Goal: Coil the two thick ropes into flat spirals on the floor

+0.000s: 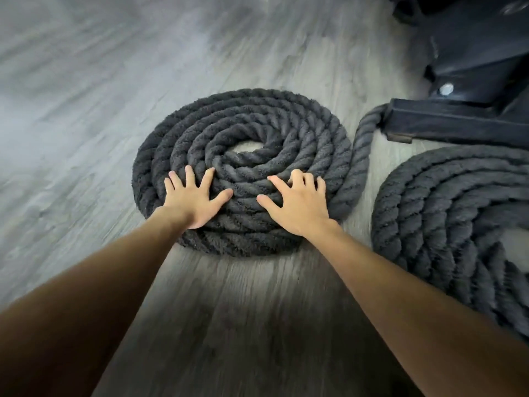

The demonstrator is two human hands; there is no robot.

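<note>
A thick dark twisted rope lies on the floor as a flat round spiral (274, 121) with a small gap of bare floor at its centre. My left hand (194, 196) rests flat on the near left turns, fingers spread. On the near right turns lies my right hand (297, 202), fingers spread and slightly bent. The rope's tail (357, 156) runs from the spiral's right edge up toward a black frame. A second rope coil (446, 213) sits at the right, partly cut off by the frame edge.
A black metal equipment base (463, 118) with a bolt stands at the top right, the rope's tail passing under its end. Grey wood-look floor (86, 110) spreads to the left and toward me.
</note>
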